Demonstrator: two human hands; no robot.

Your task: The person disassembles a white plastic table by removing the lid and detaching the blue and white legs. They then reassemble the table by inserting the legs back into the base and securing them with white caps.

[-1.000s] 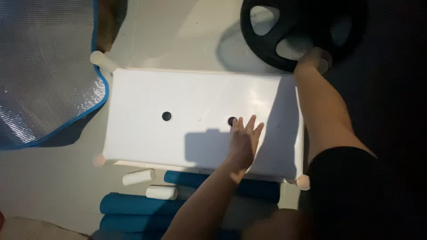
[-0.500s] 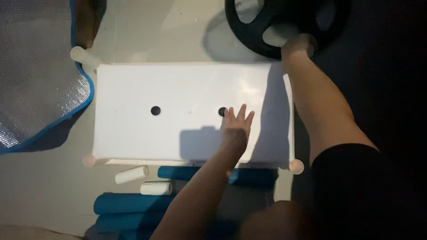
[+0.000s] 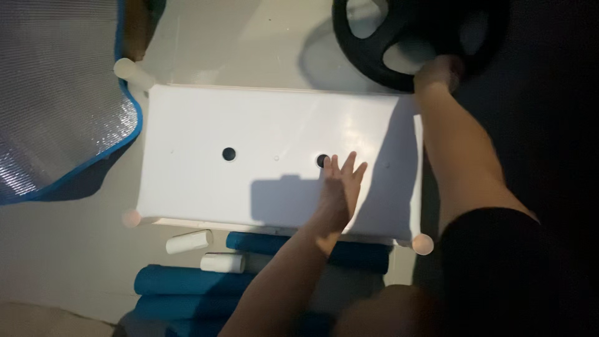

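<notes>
Hands apart: our left hand [image 3: 340,187] lies flat, fingers spread, on the white panel [image 3: 274,156] at centre, beside a round hole [image 3: 322,160]. Our right hand [image 3: 438,72], at one o'clock, grips the black wheel [image 3: 399,37]. Blue tubes [image 3: 193,281] lie at six o'clock.

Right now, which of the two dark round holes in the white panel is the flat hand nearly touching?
The right-hand hole: the left hand lies flat on the white panel with its fingertips beside it. The other hole sits apart, toward the panel's middle-left.
</notes>
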